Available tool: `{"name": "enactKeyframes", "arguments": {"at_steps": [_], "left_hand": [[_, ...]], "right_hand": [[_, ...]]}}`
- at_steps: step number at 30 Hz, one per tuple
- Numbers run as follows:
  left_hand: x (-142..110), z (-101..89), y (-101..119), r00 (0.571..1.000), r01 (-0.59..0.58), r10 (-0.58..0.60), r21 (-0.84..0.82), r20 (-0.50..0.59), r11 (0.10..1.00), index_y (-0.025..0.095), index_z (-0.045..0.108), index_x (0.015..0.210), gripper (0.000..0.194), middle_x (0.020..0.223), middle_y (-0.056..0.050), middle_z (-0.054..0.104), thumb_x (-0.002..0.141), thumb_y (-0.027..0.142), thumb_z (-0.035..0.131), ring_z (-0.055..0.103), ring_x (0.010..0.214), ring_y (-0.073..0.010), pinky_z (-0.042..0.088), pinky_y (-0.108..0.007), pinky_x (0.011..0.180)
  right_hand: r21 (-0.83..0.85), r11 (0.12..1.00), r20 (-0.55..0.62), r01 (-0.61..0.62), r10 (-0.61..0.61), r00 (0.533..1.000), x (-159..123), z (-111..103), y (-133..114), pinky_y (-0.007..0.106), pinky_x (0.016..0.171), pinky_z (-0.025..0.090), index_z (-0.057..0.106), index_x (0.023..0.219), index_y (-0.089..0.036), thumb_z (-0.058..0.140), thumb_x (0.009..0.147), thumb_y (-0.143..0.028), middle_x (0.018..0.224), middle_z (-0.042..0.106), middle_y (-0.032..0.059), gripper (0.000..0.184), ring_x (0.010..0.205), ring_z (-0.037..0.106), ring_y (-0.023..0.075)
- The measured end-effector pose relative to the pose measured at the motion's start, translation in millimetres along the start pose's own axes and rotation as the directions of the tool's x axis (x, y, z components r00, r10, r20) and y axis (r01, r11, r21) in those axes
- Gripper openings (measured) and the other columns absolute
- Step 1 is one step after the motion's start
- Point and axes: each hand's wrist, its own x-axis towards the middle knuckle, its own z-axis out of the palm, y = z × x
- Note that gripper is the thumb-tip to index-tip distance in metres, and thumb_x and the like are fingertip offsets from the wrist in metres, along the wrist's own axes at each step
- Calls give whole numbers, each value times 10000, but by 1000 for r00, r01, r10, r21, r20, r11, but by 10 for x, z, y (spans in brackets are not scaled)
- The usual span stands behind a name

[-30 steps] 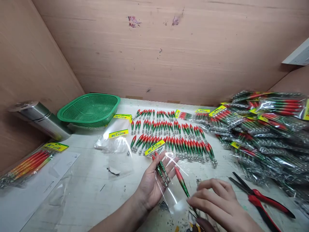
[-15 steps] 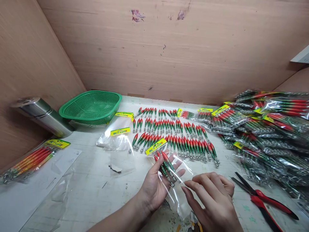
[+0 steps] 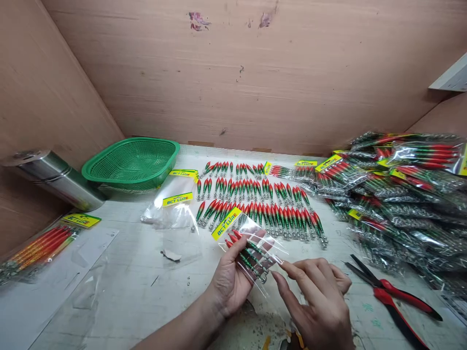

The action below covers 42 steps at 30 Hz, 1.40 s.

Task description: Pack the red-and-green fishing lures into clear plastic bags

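Fingers [image 3: 237,249] grip a clear, glossy bag [image 3: 253,242] of tapered lures [image 3: 250,264].

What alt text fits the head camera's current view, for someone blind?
A left hand holds a clear packet of red-and-green lures, the right hand at its edge. Beyond are rows of loose lures; bagged lures are piled at right.

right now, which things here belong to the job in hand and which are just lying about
Seemingly in the job:
BCT LURE packet in the left hand
rows of red-green lures
flat BCT LURE bags
piled packets

Probably lying about:
green basket
steel flask
red-handled scissors
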Motion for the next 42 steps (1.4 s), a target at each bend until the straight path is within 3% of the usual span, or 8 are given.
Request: {"name": "enactKeyframes", "arguments": {"at_steps": [9,14,18,21,29,34,38,42], "left_hand": [[-1,-45,-16,1000,-9,8,29,16,1000,138,573,1175,341,1160,-103,670,837,184,584,646,1028,-256,491,-452,946],[-8,4,20,999,-25,26,21,-40,999,130,581,1154,308,1136,-108,680,861,225,568,650,1024,-251,536,-422,890],[-26,50,40,998,14,-11,48,-59,999,132,561,1193,321,1133,-110,682,882,207,531,681,948,-210,576,-320,784],[-27,64,43,997,31,-25,73,-73,997,102,541,1202,338,1106,-138,687,889,227,513,695,895,-228,585,-329,741],[-6,43,38,999,29,-26,67,-48,997,78,520,1196,341,1091,-166,684,878,202,506,655,1006,-291,557,-417,848],[-9,44,27,999,44,-43,98,-18,994,125,523,1220,358,1201,-129,641,870,202,525,636,1044,-293,561,-402,833],[13,28,21,999,29,-25,110,-36,993,154,543,1215,360,1213,-106,636,863,229,551,653,1008,-271,559,-402,835],[29,3,10,999,28,-23,104,-49,994,163,551,1210,354,1177,-98,653,862,230,553,669,963,-249,555,-406,839]], "right_hand": [[44,999,61,3,-6,998,12,-69,18,343,704,329,642,996,-205,629,823,-158,740,617,2,180,696,544,161],[-210,961,-20,-180,180,983,46,-312,808,372,757,416,616,946,-199,548,871,-286,821,620,58,134,803,563,218],[-276,955,245,-110,181,953,-30,-323,1481,319,637,467,610,902,-204,465,848,-293,817,638,58,178,753,603,209],[-256,963,331,-84,169,928,-111,-240,1654,310,651,491,601,958,-207,426,831,-248,863,637,67,220,781,620,206],[-247,963,373,-105,194,907,-162,-213,1628,345,669,467,608,937,-216,440,841,-270,901,577,94,201,850,559,244],[-207,964,294,-166,223,929,-139,-242,1593,383,717,470,610,892,-216,472,841,-327,901,565,97,184,872,535,253],[-93,963,259,-254,270,927,-109,-466,1467,288,656,504,574,949,-229,492,870,-367,891,576,56,178,766,570,176],[127,944,333,-305,249,909,-61,-842,1069,271,709,517,570,990,-244,589,824,-376,924,616,60,212,846,612,197]]}}
